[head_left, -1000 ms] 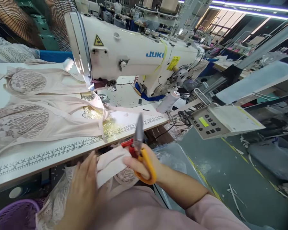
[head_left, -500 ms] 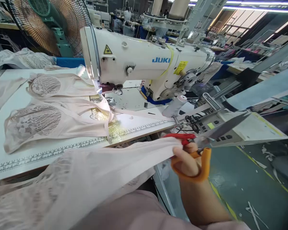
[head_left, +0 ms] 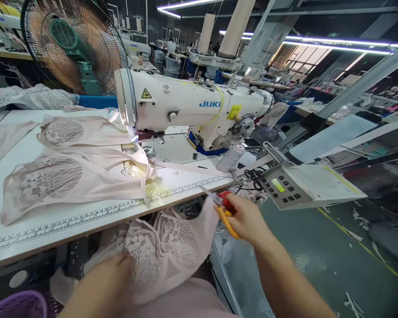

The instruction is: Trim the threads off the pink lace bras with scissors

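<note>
"What is being held?"

"The scissors (head_left: 226,221) are gripped in the closed right hand (head_left: 247,217), blades pointed toward the table (head_left: 182,177). The left hand (head_left: 109,278) is blurred against the lace bra (head_left: 181,243); how far it is closed, and whether fabric is pinched, cannot be told."

"And where is the bra?"

"It is spread between the table's edge and the person's pink shirt (head_left: 189,298), with one end raised to the scissors."
</note>
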{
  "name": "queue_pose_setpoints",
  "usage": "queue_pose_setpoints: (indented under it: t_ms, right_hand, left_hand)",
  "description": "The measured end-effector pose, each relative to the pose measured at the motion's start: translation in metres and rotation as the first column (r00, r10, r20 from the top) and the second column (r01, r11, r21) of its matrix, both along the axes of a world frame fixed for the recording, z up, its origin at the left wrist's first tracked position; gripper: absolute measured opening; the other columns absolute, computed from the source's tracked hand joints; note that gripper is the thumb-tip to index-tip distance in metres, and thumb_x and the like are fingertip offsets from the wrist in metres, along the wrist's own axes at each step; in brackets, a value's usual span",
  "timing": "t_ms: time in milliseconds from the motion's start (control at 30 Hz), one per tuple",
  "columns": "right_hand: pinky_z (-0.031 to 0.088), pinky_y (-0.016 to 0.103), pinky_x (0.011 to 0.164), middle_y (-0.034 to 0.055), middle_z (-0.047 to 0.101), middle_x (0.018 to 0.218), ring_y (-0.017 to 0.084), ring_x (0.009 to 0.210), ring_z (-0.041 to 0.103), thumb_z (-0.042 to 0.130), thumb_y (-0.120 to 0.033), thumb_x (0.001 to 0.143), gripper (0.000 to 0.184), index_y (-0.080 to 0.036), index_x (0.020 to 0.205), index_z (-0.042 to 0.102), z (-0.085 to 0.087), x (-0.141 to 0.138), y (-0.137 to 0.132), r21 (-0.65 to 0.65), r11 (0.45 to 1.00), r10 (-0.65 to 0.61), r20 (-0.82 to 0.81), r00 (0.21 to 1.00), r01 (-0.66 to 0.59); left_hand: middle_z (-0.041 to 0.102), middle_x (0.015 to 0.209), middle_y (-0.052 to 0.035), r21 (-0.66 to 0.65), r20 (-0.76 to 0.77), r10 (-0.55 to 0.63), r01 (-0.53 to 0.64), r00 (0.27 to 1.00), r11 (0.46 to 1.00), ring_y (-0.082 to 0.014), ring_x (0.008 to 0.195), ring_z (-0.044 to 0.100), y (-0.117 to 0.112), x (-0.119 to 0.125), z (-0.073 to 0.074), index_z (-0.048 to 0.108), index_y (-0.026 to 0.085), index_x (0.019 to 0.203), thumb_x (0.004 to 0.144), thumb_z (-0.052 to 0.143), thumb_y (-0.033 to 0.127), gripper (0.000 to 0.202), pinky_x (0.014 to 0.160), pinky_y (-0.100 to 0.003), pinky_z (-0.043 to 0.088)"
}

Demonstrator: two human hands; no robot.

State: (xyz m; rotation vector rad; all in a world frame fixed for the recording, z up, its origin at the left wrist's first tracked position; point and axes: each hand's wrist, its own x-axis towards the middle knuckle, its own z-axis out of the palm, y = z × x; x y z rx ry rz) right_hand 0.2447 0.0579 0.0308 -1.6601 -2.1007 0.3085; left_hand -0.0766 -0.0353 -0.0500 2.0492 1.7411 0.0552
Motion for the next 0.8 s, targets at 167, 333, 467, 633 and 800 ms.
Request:
queue_pose_setpoints:
  t_ms: [167, 333, 467, 633, 800]
  right_hand:
    - [0.027, 0.023, 0.048, -0.0029, 0.039, 0.054, 0.012, 0.051, 0.034, 0.046, -0.026, 0.075, 0.023, -0.022, 0.061, 0.028, 0.004, -0.03, 0.012, -0.009, 0.981, 0.193, 0.033, 0.981, -0.192]
    - [0.027, 0.022, 0.046, -0.0029, 0.041, 0.05, 0.012, 0.047, 0.035, 0.046, -0.035, 0.073, 0.027, -0.022, 0.059, 0.027, 0.004, -0.004, 0.01, 0.022, 0.999, 0.031, 0.137, 0.99, -0.034]
    - [0.027, 0.024, 0.047, 0.0007, 0.049, 0.053, 0.015, 0.049, 0.042, 0.046, -0.04, 0.074, 0.026, -0.022, 0.06, 0.033, 0.005, 0.024, 0.008, -0.084, 0.981, -0.128, 0.408, 0.904, 0.177]
    - [0.025, 0.026, 0.046, 0.0057, 0.057, 0.06, 0.02, 0.053, 0.051, 0.045, -0.047, 0.081, 0.03, -0.021, 0.065, 0.044, 0.023, 0.03, 0.01, -0.225, 0.887, -0.145, 0.694, 0.705, 0.403]
    - [0.027, 0.026, 0.049, 0.0074, 0.061, 0.066, 0.022, 0.062, 0.058, 0.044, -0.047, 0.085, 0.031, -0.02, 0.071, 0.05, 0.049, -0.013, 0.021, -0.127, 0.93, -0.171, 0.678, 0.715, 0.344]
  left_hand:
    - [0.071, 0.103, -0.0161, 0.043, 0.105, 0.162, -0.167, 0.981, 0.985, -0.0318, 0.098, 0.065, 0.009, -0.004, -0.017, 0.058, 0.01, 0.122, 0.08, 0.049, 0.033, 0.049, 0.084, -0.042, 0.05]
    - [0.074, 0.092, -0.0071, 0.046, 0.218, 0.271, -0.287, 0.938, 0.957, -0.0235, 0.086, 0.069, -0.004, -0.022, -0.044, 0.069, 0.02, 0.089, 0.081, 0.042, 0.027, 0.029, 0.074, -0.03, 0.054]
    - [0.075, 0.085, -0.0076, 0.072, 0.257, 0.347, -0.376, 0.902, 0.924, -0.0262, 0.081, 0.07, -0.007, -0.052, -0.048, 0.068, 0.021, 0.077, 0.075, 0.045, 0.032, 0.026, 0.073, -0.033, 0.055]
    - [0.075, 0.089, -0.003, 0.021, 0.45, 0.149, -0.177, 0.881, 0.984, -0.0198, 0.085, 0.07, -0.005, -0.044, -0.051, 0.071, 0.025, 0.085, 0.079, 0.051, 0.033, 0.023, 0.077, -0.024, 0.055]
    - [0.073, 0.097, -0.0027, -0.058, 0.512, 0.039, -0.011, 0.858, 0.998, -0.0186, 0.091, 0.069, -0.003, -0.034, -0.046, 0.07, 0.028, 0.096, 0.083, 0.05, 0.03, 0.024, 0.083, -0.024, 0.053]
